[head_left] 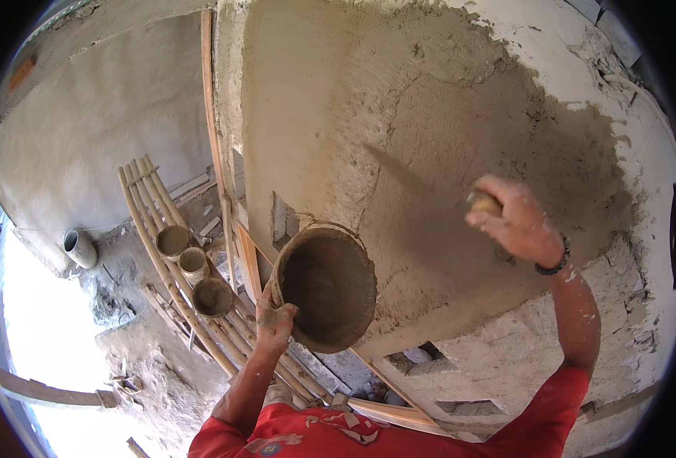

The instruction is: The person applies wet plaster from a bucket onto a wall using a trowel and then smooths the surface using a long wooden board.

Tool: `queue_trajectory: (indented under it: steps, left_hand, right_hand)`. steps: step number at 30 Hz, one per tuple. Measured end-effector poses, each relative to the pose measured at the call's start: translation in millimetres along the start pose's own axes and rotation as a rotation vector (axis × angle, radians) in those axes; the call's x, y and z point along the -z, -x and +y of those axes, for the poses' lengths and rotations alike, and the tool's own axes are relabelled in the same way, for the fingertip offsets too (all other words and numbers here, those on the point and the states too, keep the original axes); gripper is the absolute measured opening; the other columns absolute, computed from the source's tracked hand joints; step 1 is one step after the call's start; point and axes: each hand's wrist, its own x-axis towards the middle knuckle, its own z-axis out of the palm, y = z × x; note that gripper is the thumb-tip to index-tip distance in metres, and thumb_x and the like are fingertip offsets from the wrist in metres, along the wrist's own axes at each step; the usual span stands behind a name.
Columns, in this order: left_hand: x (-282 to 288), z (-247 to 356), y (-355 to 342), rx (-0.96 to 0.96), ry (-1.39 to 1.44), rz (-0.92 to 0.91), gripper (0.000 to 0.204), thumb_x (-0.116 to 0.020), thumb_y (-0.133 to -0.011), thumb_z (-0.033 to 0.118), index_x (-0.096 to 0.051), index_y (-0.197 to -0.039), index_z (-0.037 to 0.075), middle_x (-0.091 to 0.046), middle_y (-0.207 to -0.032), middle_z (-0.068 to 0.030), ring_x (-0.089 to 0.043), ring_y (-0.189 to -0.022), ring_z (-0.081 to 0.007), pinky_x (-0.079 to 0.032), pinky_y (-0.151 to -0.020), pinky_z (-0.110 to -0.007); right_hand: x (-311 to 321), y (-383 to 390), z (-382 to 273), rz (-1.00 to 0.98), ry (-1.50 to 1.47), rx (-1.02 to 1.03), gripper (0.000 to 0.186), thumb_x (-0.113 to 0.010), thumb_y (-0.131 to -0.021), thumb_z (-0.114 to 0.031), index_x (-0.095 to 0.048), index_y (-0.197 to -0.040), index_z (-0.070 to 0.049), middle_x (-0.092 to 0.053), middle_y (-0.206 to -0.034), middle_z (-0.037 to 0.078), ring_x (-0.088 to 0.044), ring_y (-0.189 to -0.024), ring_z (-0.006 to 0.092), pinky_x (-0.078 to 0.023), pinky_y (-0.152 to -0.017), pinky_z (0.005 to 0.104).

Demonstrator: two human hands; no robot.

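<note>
My left hand [274, 320] grips the rim of a mud-caked round pan [330, 286], held tilted so that its inside faces me; it looks nearly bare of mortar. My right hand [510, 220] is raised against the freshly plastered wall [430, 153], fingers closed around a wooden handle [483, 203]; the tool's blade is hidden behind the hand. A dark bead bracelet [556, 263] sits on that wrist. Wet brown plaster covers the wall's middle; a bare whitish surface shows at the right and below.
Bamboo scaffold poles [162, 244] slope away below me, with three mud-coated buckets [193, 267] resting on them. A grey pipe section [80, 248] lies on the ground far below. A wooden strip [212, 114] runs up the wall's corner.
</note>
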Motion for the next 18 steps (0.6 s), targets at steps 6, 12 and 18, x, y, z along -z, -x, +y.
queue_trajectory:
  steps: [6, 12, 18]
  left_hand:
    - [-3.9, -10.7, 0.0, 0.024, -0.068, -0.059, 0.061, -0.048, -0.07, -0.004, -0.049, -0.131, -0.004, -0.062, -0.11, -0.0045, -0.059, -0.093, -0.0116, -0.049, -0.078, -0.023]
    - [-0.7, -17.0, -3.4, -0.034, -0.233, -0.19, 0.065, -0.048, -0.07, -0.004, -0.046, -0.135, -0.003, -0.062, -0.112, -0.0067, -0.058, -0.095, -0.0142, -0.047, -0.082, -0.026]
    - [3.8, -36.3, -0.4, 0.15, -0.026, -0.308, 0.066, -0.05, -0.067, -0.002, -0.049, -0.133, -0.002, -0.062, -0.117, -0.0133, -0.059, -0.106, -0.0204, -0.046, -0.092, -0.031]
  right_hand:
    - [-141.5, 20.4, 18.9, -0.422, -0.008, 0.079, 0.033, -0.063, -0.079, -0.017, -0.061, -0.108, -0.003, -0.065, -0.094, 0.02, -0.064, -0.089, 0.0368, -0.05, -0.079, 0.0444]
    - [-207.0, 50.0, 11.7, -0.42, 0.219, 0.102, 0.03, -0.054, -0.082, -0.011, -0.06, -0.11, -0.004, -0.064, -0.086, 0.022, -0.066, -0.09, 0.0363, -0.053, -0.078, 0.0455]
    - [-244.4, 62.0, -25.6, -0.608, 0.154, -0.025, 0.031, -0.055, -0.083, -0.011, -0.058, -0.112, -0.001, -0.063, -0.09, 0.022, -0.068, -0.082, 0.0375, -0.055, -0.072, 0.0466]
